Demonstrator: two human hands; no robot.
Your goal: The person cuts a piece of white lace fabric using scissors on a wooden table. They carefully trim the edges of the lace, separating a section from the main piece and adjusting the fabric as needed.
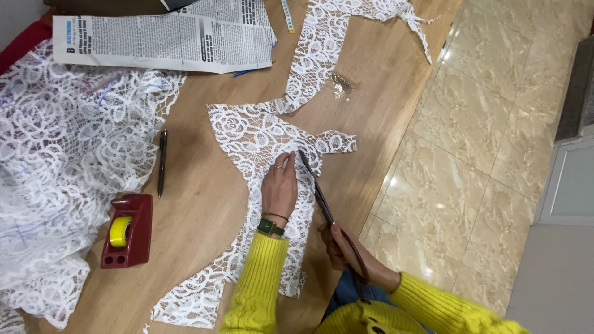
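Two hands work on a cut piece of white lace (260, 142) lying on the wooden tabletop (204, 210). The left hand (279, 185) lies flat on the lace piece with its fingers together and stretched out, gripping nothing, only pressing the fabric down. The right hand (339, 247), just right of the lace piece at the tabletop's edge, is closed around the handles of a pair of dark scissors (317, 188); the blades reach up along the lace piece's right side, their tip at its edge beside the left fingertips. Left of the lace piece lie a black pen (162, 161) and, lower down, a red tape dispenser (127, 230) with a yellow roll. Farther left a large heap of white lace (62, 161) covers the tabletop. Above the lace piece a newspaper (167, 37) lies spread, and a long lace strip (322, 49) runs up from its top corner.
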